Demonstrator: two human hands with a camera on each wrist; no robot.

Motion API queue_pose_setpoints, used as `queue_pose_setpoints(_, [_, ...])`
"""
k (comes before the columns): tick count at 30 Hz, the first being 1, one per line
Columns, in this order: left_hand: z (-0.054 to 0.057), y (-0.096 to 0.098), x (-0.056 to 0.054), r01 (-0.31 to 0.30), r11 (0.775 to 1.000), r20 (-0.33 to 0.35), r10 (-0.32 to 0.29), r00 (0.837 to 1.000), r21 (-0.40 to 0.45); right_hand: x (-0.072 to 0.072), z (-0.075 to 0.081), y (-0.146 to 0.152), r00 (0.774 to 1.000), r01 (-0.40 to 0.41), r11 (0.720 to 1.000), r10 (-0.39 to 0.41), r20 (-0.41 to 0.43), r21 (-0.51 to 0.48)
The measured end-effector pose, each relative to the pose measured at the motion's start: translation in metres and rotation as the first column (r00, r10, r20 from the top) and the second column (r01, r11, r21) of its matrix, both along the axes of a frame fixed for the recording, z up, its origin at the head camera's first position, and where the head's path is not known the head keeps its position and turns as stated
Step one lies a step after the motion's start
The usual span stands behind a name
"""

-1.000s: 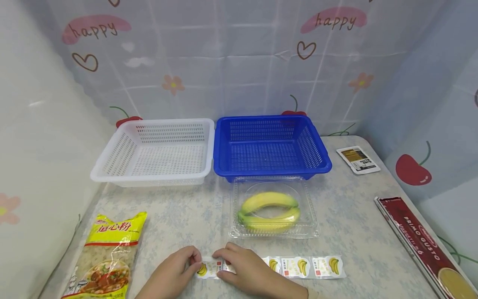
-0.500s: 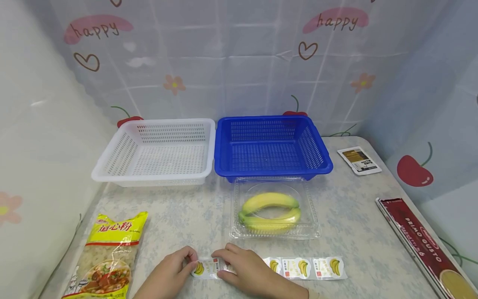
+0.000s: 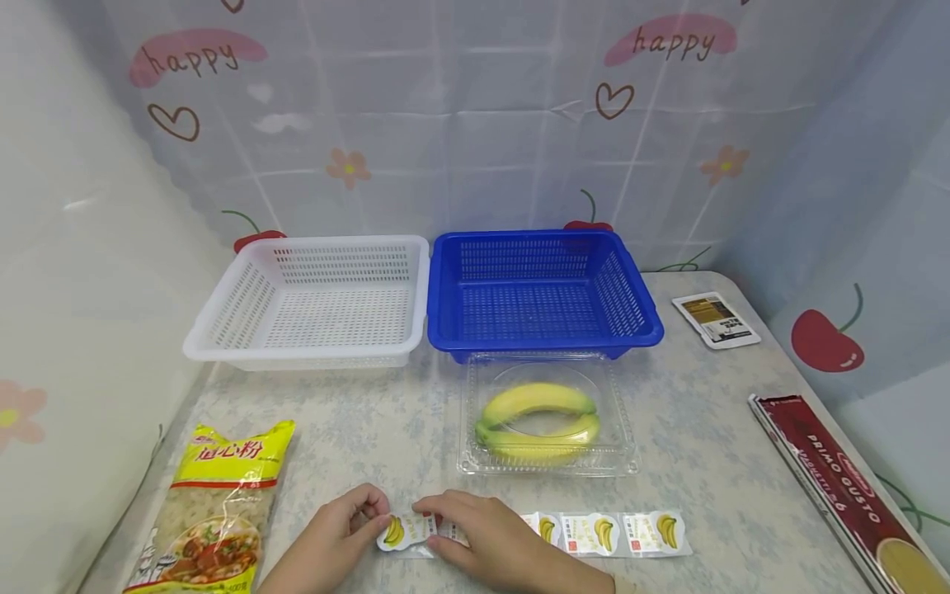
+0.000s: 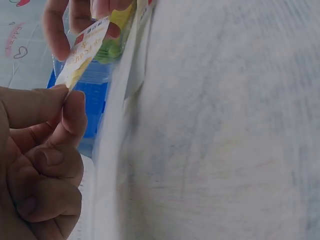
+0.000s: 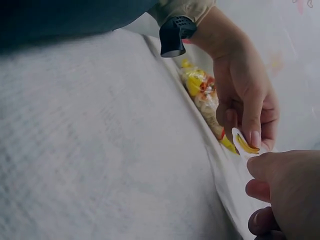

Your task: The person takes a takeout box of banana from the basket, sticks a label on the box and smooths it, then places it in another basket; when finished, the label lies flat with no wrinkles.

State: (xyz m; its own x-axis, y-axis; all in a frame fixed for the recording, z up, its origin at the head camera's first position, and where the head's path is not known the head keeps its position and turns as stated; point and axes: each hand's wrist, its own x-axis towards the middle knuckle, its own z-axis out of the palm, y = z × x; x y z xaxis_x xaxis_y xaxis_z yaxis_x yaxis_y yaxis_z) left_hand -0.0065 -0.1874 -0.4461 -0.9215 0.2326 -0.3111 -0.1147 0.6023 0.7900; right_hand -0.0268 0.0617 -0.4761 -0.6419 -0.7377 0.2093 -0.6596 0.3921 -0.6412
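Note:
A white sticker with a banana picture (image 3: 403,531) rises off its backing strip (image 3: 599,534) near the table's front. My left hand (image 3: 336,532) pinches its left end between thumb and forefinger, as the left wrist view confirms at the sticker (image 4: 82,52). At the other end, my right hand (image 3: 493,540) has thumb and fingers on the sticker's edge and covers the middle of the strip. Several more banana stickers show on the strip to the right. In the right wrist view both hands meet around the sticker (image 5: 244,145).
Behind the strip stands a clear plastic box (image 3: 623,437) with bananas (image 3: 538,400). White (image 3: 304,356) and blue baskets (image 3: 545,340) are at the back. A yellow noodle bag (image 3: 215,511) lies left; a red spaghetti pack (image 3: 846,487) and a small packet (image 3: 716,320) lie right.
The sticker's left end has lifted from the strip, baring backing below it. Both hands have shifted slightly left, the left hand more so.

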Motion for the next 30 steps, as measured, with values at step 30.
queue_pose_setpoints(30, [0.039, 0.035, -0.005, 0.038, 0.985, -0.357, 0.024, 0.934, 0.167, -0.003, 0.060, 0.025, 0.977, 0.205, 0.938, -0.178, 0.121, -0.278])
